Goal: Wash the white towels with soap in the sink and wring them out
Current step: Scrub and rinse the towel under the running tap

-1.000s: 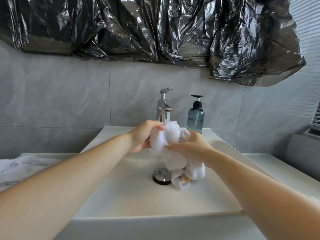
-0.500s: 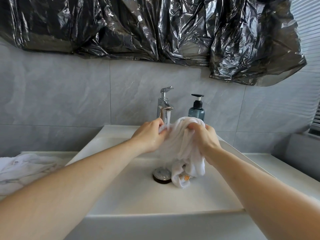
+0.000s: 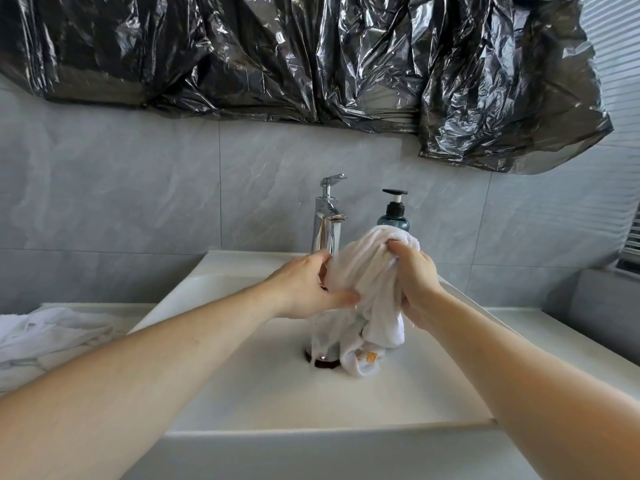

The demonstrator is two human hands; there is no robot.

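— White counter [image 3: 571, 327] runs to both sides of the sink [image 3: 263, 393], with grey wall tiles [image 3: 138, 188] behind. What sits nearest?

— Two bare forearms reach over the front rim of the sink. Past them, the drain [image 3: 320, 362] lies on the basin floor, and the low end of a towel [image 3: 367, 282] with an orange mark hangs just above it.

— And the grip on that towel?

— The left hand [image 3: 304, 289] pinches its left side, thumb in front. The right hand [image 3: 415, 275] is curled round the bunched top, holding it up.

— What stands in the way?

— The towel hides the lower part of the soap bottle [image 3: 393, 216] behind it. The tap [image 3: 327, 216] stands just left of the bottle, and water runs from it beside the left hand.

— Anything else?

— More white towels [image 3: 41, 334] lie heaped on the counter at the far left. Crinkled black plastic sheeting [image 3: 311, 53] hangs across the wall above.
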